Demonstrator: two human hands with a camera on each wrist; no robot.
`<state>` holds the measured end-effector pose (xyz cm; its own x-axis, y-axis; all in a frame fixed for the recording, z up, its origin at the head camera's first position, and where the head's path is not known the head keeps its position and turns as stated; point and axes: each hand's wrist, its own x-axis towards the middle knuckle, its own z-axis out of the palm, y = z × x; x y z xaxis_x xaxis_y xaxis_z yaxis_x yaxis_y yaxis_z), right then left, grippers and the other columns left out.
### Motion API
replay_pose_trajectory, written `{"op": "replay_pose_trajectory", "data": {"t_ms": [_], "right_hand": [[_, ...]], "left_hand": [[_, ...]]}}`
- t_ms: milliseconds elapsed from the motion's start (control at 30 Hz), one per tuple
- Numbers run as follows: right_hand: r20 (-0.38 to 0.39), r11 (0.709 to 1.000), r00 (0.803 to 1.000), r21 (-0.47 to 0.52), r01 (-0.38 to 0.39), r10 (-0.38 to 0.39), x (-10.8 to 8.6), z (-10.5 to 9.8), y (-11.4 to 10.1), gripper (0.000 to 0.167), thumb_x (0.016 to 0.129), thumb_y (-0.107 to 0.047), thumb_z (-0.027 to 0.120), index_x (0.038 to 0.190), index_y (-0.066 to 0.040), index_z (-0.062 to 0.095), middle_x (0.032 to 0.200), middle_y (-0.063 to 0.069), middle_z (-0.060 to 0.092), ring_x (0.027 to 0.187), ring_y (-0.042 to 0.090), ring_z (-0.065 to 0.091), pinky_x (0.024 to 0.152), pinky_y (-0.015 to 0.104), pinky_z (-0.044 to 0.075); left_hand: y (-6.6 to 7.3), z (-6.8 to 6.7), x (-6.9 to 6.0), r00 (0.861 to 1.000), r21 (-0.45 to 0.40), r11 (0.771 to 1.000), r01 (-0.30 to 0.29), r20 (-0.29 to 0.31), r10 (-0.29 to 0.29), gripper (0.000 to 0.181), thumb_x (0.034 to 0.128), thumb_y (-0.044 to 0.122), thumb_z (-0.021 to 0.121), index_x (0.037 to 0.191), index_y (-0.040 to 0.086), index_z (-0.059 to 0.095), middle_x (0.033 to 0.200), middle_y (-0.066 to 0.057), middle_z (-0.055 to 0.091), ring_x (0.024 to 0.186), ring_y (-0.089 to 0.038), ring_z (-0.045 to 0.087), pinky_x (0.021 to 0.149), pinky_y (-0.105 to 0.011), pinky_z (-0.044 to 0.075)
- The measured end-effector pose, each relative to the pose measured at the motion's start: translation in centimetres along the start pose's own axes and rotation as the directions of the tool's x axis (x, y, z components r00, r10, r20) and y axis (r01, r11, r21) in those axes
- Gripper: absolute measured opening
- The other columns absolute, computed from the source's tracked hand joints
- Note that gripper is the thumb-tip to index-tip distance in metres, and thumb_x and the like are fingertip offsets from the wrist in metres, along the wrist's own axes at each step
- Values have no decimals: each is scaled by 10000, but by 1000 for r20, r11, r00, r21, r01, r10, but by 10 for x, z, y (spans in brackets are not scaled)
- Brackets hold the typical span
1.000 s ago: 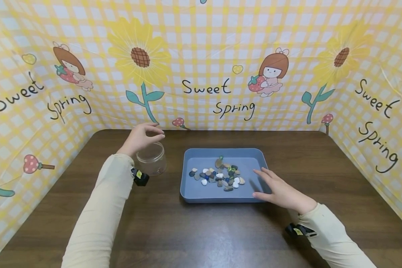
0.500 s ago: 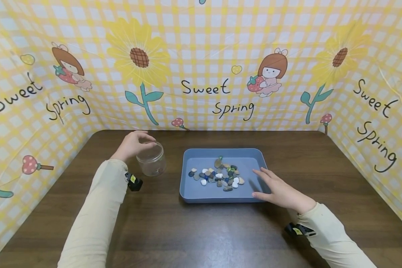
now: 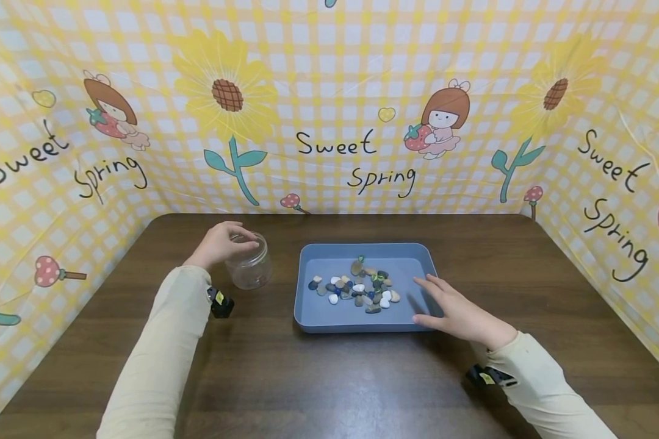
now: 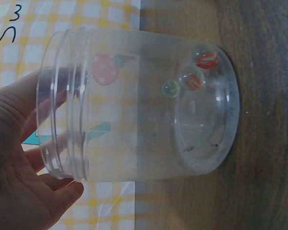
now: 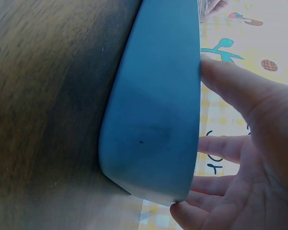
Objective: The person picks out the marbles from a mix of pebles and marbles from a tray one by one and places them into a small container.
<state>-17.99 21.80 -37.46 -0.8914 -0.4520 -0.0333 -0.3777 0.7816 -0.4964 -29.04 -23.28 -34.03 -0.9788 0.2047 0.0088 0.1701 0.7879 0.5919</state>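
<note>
A clear jar (image 3: 249,271) stands upright on the table, left of the tray. My left hand (image 3: 222,244) is at its open top, fingers bent about the threaded rim (image 4: 62,105); part of the hand shows through the plastic. Inside the jar, in the left wrist view, lie red-streaked marbles (image 4: 206,58) and a greenish marble (image 4: 171,89). My right hand (image 3: 464,314) is at the right edge of a blue tray (image 3: 318,314), its fingers spread, with thumb and fingertips along the rim in the right wrist view. Grey, white and tan pebbles (image 3: 359,288) lie heaped in the tray.
Among the pebbles are dark blue pieces (image 3: 337,291) and small green pieces (image 3: 361,258). The brown wooden table (image 3: 340,384) ends at a yellow checked cloth (image 3: 329,122) hung behind and along both sides. Each wrist carries a small black camera.
My left hand has come down and left from above the jar to its rim, then slightly right. The right hand, jar and tray keep their places.
</note>
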Motion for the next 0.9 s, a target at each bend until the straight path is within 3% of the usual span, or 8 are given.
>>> {"op": "replay_pose_trajectory", "data": {"t_ms": [233,400,533,633,900], "right_hand": [[-1,1000,1000,-2,-2,2,0,0,-1,765,868,-426,620,1438,-21,309,1472,332,226,1336,511,272,1024,626,332],[-2,1000,1000,-2,-3,3,0,0,0,768,866,-432,620,1439,-26,308,1474,329,224,1338,510,271,1023,625,333],[-5,1000,1000,-6,-5,5,0,0,1,767,864,-432,622,1437,-28,313,1473,328,228,1335,508,278,1023,625,333],[-5,1000,1000,-7,-5,5,0,0,1,768,864,-432,622,1438,-27,311,1473,328,228,1336,508,276,1021,625,335],[-4,1000,1000,-9,-7,7,0,0,1,764,865,-432,622,1434,-24,317,1470,332,232,1332,508,286,1025,626,332]], "left_hand": [[3,3,0,1000,1,1000,-15,0,15,303,869,239,650,1071,15,682,1436,-266,381,1346,-451,307,1089,-597,269],[10,1,-1,995,-2,999,-44,-89,44,270,891,226,622,1059,24,682,1408,-237,436,1344,-415,331,1099,-575,267],[27,1,1,970,6,991,-133,-205,132,237,896,202,612,1041,29,685,1346,-209,513,1308,-380,398,1097,-549,287],[46,3,2,947,7,978,-210,-247,205,230,883,196,633,1028,26,687,1306,-201,544,1266,-360,445,1087,-528,313],[93,21,11,945,-68,951,-301,-152,289,237,865,226,666,1044,73,693,1322,-129,548,1320,-290,408,1126,-461,291]]}}
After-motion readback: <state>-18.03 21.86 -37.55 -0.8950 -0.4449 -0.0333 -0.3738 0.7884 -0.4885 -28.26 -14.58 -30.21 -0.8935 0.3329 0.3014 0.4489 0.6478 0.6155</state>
